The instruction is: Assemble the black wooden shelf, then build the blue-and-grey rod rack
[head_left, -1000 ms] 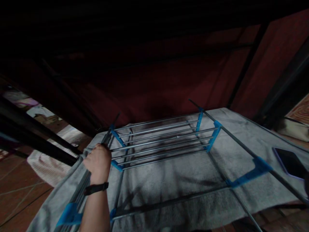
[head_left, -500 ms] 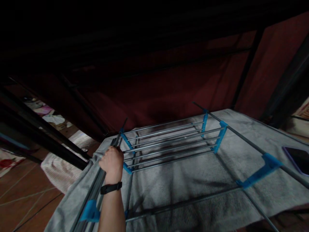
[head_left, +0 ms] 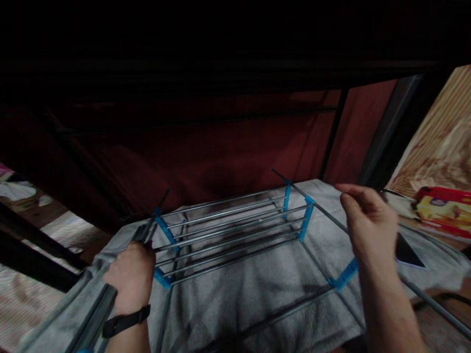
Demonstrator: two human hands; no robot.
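Note:
On a grey cloth lies a partly assembled rack (head_left: 306,218) of grey metal tubes joined by blue plastic brackets. My left hand (head_left: 130,269), with a black band at the wrist, is closed around the rack's left side tube. A bundle of grey tubes (head_left: 93,311) runs along the cloth beneath and beside that hand. My right hand (head_left: 371,223) is raised over the rack's right side tube, thumb and index finger pinched together. Whether anything is between those fingertips I cannot make out.
The grey cloth (head_left: 235,304) covers the surface under the rack. A phone (head_left: 408,252) lies to the right, near a red and yellow packet (head_left: 445,208). Dark red panels (head_left: 206,157) with black framing stand behind. Fabric lies at the lower left (head_left: 25,299).
My right hand has come into view on the right, over the rack's side tube. The view has turned rightward, so the rack appears further left. My left hand keeps its grip.

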